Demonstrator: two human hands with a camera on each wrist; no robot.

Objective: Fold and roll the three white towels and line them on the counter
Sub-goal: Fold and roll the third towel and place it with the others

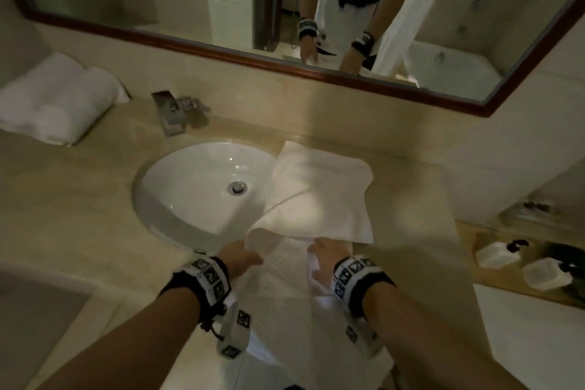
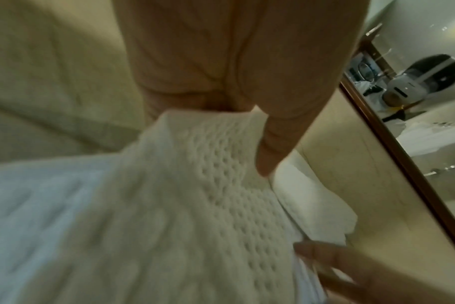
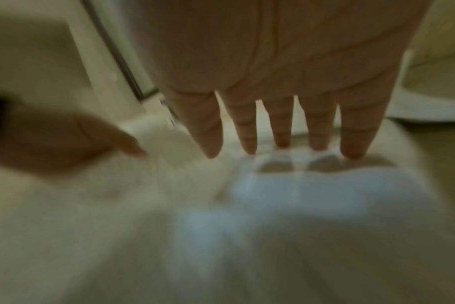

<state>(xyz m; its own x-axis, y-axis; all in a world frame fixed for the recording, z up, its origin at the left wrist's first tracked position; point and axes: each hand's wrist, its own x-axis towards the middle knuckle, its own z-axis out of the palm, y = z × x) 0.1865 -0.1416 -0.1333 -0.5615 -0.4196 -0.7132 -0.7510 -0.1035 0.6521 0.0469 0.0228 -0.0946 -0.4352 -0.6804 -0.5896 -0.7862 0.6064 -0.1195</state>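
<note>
Two rolled towels already lie side by side at the back left of the table, beside the tap. The third towel lies flat to the right of the sink, its near end hanging over the table's front edge. The left hand pinches its lifted near-left corner; the right hand rests on it with fingers straight and spread. This one apparently remains to be folded, rolled and lined up.
</note>
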